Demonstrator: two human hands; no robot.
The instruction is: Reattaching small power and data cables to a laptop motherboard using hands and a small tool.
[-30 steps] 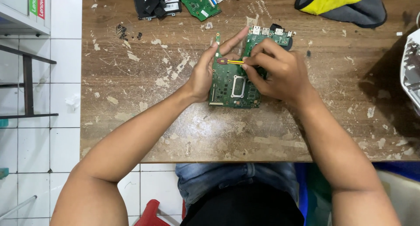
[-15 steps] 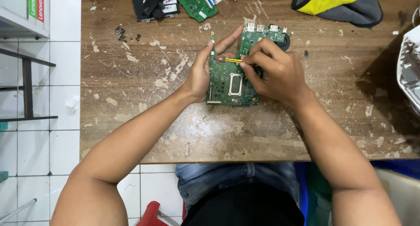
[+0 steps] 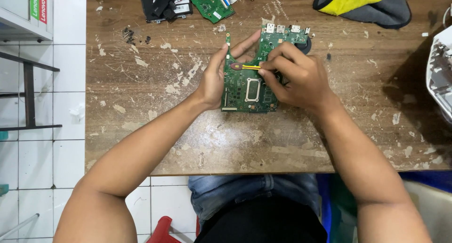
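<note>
A green circuit board (image 3: 248,90) with a square socket in its middle lies on the worn wooden table (image 3: 188,130). My left hand (image 3: 217,76) grips the board's left edge, fingers reaching over its top. My right hand (image 3: 294,76) rests on the board's right half and pinches a thin yellow tool (image 3: 249,67) that lies across the board, its dark red tip pointing left. Metal ports (image 3: 282,29) line the board's far edge.
At the back of the table lie a smaller green board (image 3: 212,6) with a ribbon cable, a black part (image 3: 162,3) and a yellow and grey cloth (image 3: 362,4). Small dark screws (image 3: 129,35) sit at back left. A white casing (image 3: 440,73) pokes in at right. A white tiled floor lies left.
The board and both hands sit slightly higher in view than before. The hands keep the same hold on board and tool.
</note>
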